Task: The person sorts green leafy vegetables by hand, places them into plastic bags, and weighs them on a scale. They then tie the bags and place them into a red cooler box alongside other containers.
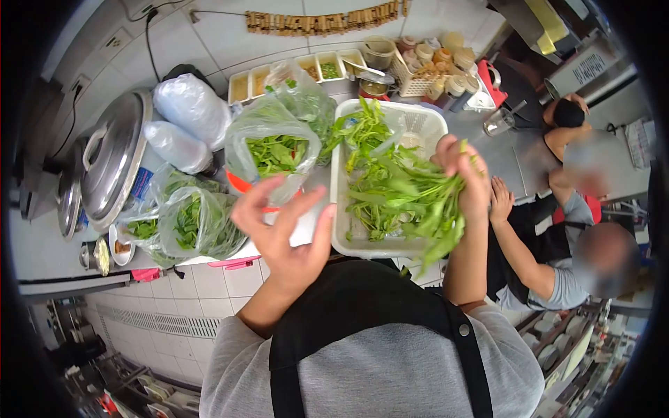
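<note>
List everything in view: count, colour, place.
Basin: one, white, counter centre
Leafy greens: many, green, in basin
Greens bags: at least three, clear, left
Tied bags: two, whitish, left
Metal lids: two, silver, far left
Tubs: at least five, white, back
Bottle basket: one, cream, back right
Wooden clips: one row, tan, top
Glass: one, clear, right
Other people: at least two, one grey-sleeved, right
Left hand: one, bare, open, left
Right hand: one, bare, gripping greens

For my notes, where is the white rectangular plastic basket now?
In the head view, the basket stands near centre, right of the clear plastic bags of green leaves, and beside the person's right hand.
</note>
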The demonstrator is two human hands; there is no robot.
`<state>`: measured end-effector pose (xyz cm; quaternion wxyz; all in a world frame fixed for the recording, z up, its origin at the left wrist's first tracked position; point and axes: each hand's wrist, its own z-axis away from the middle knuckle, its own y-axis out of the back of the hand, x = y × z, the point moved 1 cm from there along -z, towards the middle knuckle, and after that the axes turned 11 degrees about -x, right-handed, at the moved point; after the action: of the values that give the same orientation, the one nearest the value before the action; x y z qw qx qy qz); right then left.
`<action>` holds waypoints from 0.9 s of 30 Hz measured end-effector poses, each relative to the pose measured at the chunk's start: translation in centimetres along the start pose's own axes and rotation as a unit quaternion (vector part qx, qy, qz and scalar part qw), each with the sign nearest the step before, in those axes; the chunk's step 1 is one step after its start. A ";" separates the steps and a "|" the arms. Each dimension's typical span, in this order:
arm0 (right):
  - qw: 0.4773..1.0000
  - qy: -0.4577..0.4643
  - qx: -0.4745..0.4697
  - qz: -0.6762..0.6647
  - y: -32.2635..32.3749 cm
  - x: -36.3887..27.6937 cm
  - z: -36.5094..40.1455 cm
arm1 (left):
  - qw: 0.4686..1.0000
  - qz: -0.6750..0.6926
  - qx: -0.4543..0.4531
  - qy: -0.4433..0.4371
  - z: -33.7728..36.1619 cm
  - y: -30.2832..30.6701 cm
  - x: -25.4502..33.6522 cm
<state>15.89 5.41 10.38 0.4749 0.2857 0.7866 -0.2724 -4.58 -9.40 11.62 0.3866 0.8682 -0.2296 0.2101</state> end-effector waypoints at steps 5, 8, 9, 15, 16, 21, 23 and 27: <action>0.866 0.022 -0.147 -0.478 -6.4 -1.0 -5.7 | 0.965 -0.231 0.082 0.088 -0.8 1.9 -2.5; 0.802 -0.162 -0.307 -0.486 -10.2 2.9 -7.8 | 0.978 -0.108 0.022 0.175 -0.1 1.5 -5.7; 0.782 -0.202 -0.391 -0.441 -11.2 5.2 -8.4 | 0.980 -0.148 0.021 0.129 -0.1 1.6 -6.7; 0.877 -0.247 -0.330 -0.247 -14.7 12.4 -9.4 | 0.978 -0.131 -0.060 0.153 -0.2 4.4 -6.8; 0.905 -0.193 -0.309 -0.220 -15.2 12.4 -9.8 | 0.974 -0.134 -0.093 0.160 -0.2 4.7 -6.4; 0.832 -0.319 -0.048 -0.450 -16.5 21.6 -14.8 | 0.986 -0.057 -0.139 0.077 0.1 3.9 -4.4; 0.855 -0.299 -0.027 -0.423 -16.1 21.7 -14.8 | 0.985 -0.054 -0.158 0.038 0.1 2.9 -3.5; 0.904 -0.243 -0.006 -0.352 -16.4 18.9 -14.5 | 0.985 -0.023 -0.162 -0.048 -1.2 1.9 -3.5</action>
<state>-11.59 7.85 1.68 0.5266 -0.0872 0.6974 -0.4783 -8.72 -8.79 11.51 0.5152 0.8082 -0.2591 0.1190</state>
